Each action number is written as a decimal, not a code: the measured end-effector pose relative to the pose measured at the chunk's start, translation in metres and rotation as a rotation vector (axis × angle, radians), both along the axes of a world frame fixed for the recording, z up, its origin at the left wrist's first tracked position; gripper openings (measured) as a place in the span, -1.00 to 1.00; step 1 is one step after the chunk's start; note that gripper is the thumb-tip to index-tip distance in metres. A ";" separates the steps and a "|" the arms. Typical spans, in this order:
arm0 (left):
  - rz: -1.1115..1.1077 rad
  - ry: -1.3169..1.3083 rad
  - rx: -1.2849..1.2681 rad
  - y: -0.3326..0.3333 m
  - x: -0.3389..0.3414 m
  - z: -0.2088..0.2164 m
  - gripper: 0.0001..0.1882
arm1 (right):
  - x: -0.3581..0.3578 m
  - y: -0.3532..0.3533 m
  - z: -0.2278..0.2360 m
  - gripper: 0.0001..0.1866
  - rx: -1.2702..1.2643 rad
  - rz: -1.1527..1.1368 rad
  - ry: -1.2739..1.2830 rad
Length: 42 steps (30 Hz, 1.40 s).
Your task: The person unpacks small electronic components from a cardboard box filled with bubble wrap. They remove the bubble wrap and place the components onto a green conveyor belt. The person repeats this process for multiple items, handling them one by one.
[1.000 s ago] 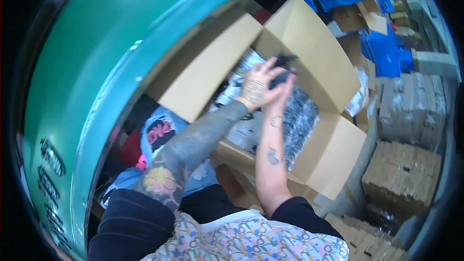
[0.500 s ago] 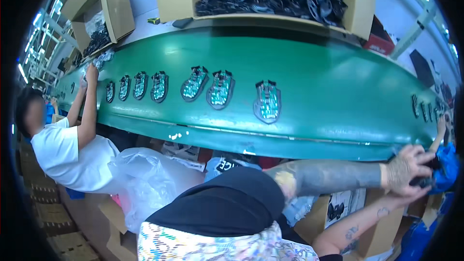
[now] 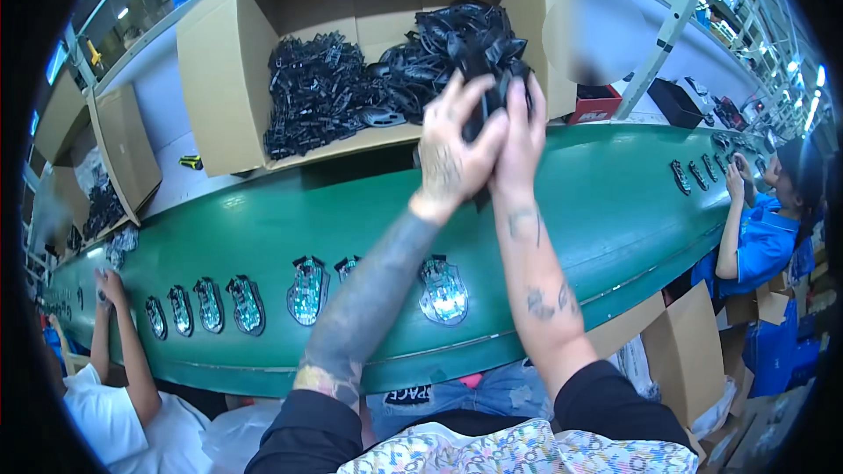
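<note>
My left hand and my right hand are together at the front edge of a large cardboard box. Both are closed around a bunch of black plastic parts, curved like mouse shells. The parts' exact shape is partly hidden by my fingers. Just behind them, a heap of similar black shells rises in the right half of the box. Smaller black plastic pieces fill the left half. Below my forearms, mouse-shaped bases with green circuit boards, such as this mouse base, lie on the green belt.
More mouse bases line the belt at left, others at right. One co-worker in white works at left, another in blue at right. A red box and a metal post stand right of the carton.
My hands have moved from the lower right, beside the belt's near edge, up to the cardboard box, with black shells now between them. The view has shifted toward the right.
</note>
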<state>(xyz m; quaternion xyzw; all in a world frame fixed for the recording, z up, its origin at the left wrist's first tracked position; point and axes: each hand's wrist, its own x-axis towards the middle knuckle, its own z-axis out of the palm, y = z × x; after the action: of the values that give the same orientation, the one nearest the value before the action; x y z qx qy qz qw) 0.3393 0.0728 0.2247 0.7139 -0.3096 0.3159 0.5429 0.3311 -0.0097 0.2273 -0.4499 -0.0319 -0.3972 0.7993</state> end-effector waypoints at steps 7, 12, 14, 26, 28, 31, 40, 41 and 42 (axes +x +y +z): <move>0.168 0.154 -0.095 -0.039 0.202 0.077 -0.25 | 0.098 -0.104 0.132 -0.28 -0.857 -0.616 0.378; 0.204 0.010 0.140 -0.020 0.176 0.001 -0.22 | -0.092 -0.158 0.026 -0.60 -1.083 -0.617 0.246; 0.205 -0.038 0.300 -0.010 0.166 -0.010 -0.21 | -0.180 -0.181 -0.032 -0.63 -1.036 -0.691 0.468; 0.409 -0.427 0.675 -0.035 0.157 -0.043 -0.22 | -0.521 -0.204 -0.232 -0.72 -0.623 -0.950 1.306; 0.358 -0.482 0.654 -0.022 0.149 -0.033 -0.21 | -0.518 -0.189 -0.224 -0.72 -0.824 -0.907 1.359; 0.237 -0.580 0.576 -0.025 0.099 -0.028 -0.30 | -0.543 -0.197 -0.258 -0.68 -0.847 -0.774 1.403; -0.400 -0.111 1.028 -0.041 -0.047 -0.094 -0.63 | -0.553 -0.234 -0.295 -0.36 -1.059 -0.302 1.627; -0.439 -0.081 1.035 -0.042 -0.042 -0.090 -0.65 | -0.557 -0.240 -0.310 -0.37 -1.046 -0.320 1.612; -0.481 -0.042 1.040 -0.041 -0.037 -0.088 -0.67 | -0.567 -0.243 -0.325 -0.37 -1.033 -0.333 1.605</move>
<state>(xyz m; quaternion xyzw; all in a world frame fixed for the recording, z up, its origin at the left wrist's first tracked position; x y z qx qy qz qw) 0.3019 0.0316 0.1365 0.7900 -0.5889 0.0038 0.1706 -0.2363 -0.2525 -0.0976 -0.8816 0.4170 -0.0172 0.2205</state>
